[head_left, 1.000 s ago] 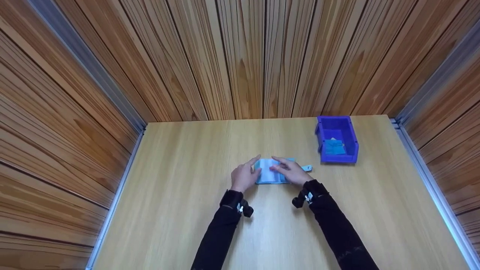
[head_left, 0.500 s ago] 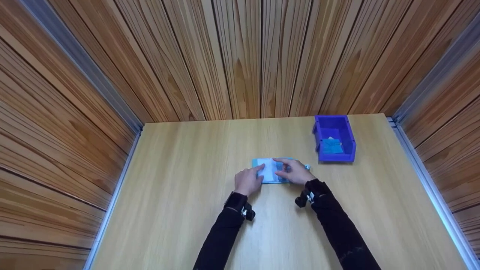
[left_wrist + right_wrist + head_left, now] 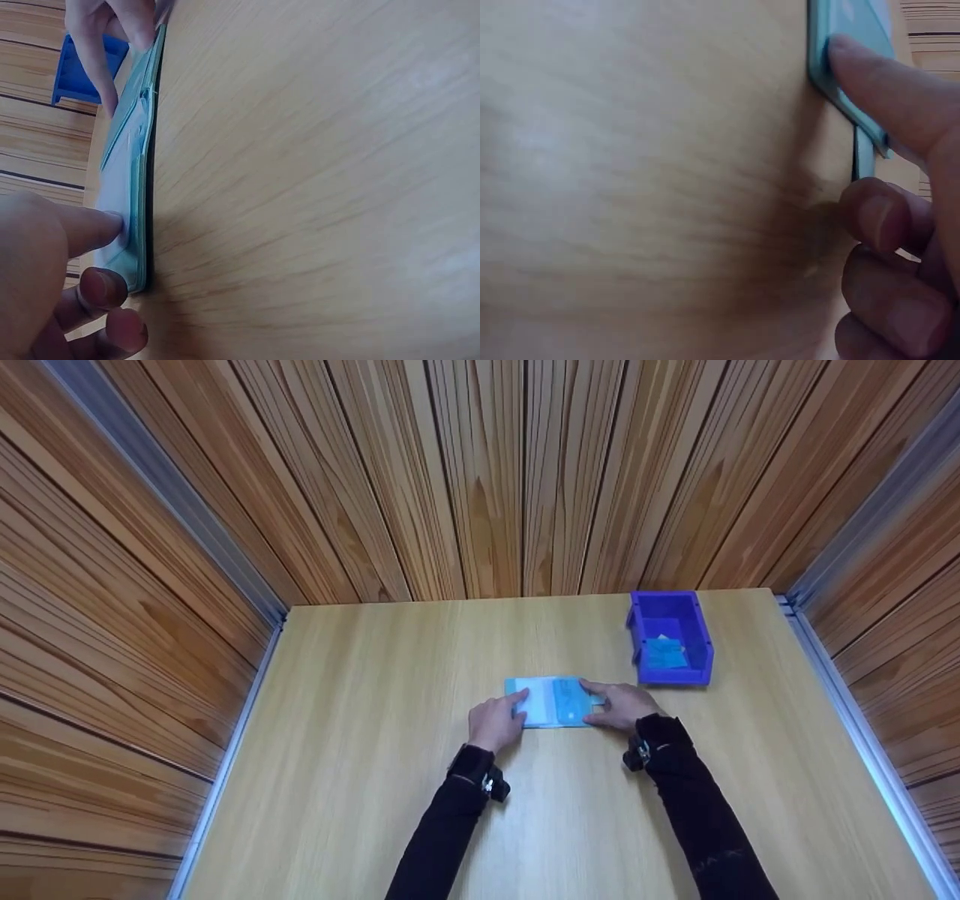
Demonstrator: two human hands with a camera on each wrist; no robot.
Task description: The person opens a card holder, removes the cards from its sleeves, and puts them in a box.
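A light blue bifold wallet (image 3: 574, 703) lies unfolded flat on the table, its left half covered by a whitish clear pocket. My left hand (image 3: 496, 721) rests at the wallet's left end. In the left wrist view its thumb (image 3: 96, 229) presses the pale pocket while the other fingers curl beside the edge. At the other end, my right hand (image 3: 627, 706) spans the right edge, index finger at the far corner and thumb at the near one. A short strap (image 3: 863, 154) sticks out from that edge, partly hidden by the right hand.
A purple bin (image 3: 673, 676) stands at the back right of the wooden table (image 3: 375, 697), with a blue flat item (image 3: 666, 653) inside. Wood-panelled walls (image 3: 480, 487) enclose the back and both sides.
My right hand has slid from over the wallet's middle to its right edge, uncovering the blue right half. My left hand shifted slightly right, onto the pocket, then stayed there.
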